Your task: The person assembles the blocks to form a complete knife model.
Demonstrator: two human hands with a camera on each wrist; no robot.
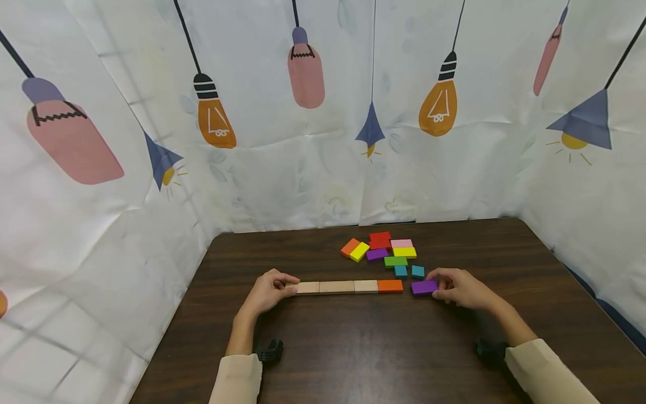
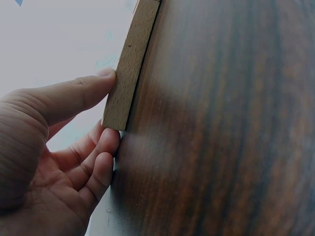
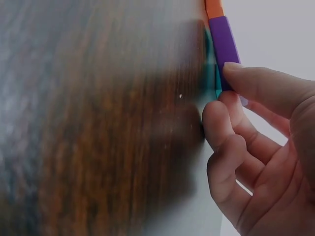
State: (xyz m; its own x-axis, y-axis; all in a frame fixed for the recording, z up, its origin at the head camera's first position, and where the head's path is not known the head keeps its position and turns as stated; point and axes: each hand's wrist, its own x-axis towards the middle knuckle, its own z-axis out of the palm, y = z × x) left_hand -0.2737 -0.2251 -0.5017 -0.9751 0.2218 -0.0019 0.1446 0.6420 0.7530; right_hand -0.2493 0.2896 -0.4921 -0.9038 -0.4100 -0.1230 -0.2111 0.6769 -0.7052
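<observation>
A row of three plain wooden blocks (image 1: 336, 287) with an orange block (image 1: 390, 286) at its right end lies across the table. My left hand (image 1: 270, 290) pinches the leftmost wooden block (image 2: 129, 78), thumb on its side and fingers at its end. To the right of the row, my right hand (image 1: 461, 288) grips a purple block (image 1: 424, 288) by its right end, between thumb and fingers. In the head view a small gap separates the purple block from the orange one. The purple block (image 3: 225, 49) also shows in the right wrist view.
Behind the row lie loose coloured blocks: red (image 1: 380, 240), orange (image 1: 350, 247), yellow (image 1: 360, 252), purple (image 1: 377, 255), pink (image 1: 401, 243) and green (image 1: 396, 261). Two small blue blocks (image 1: 418, 272) sit near my right hand. A patterned curtain (image 1: 313, 168) hangs behind the dark table (image 1: 353, 348).
</observation>
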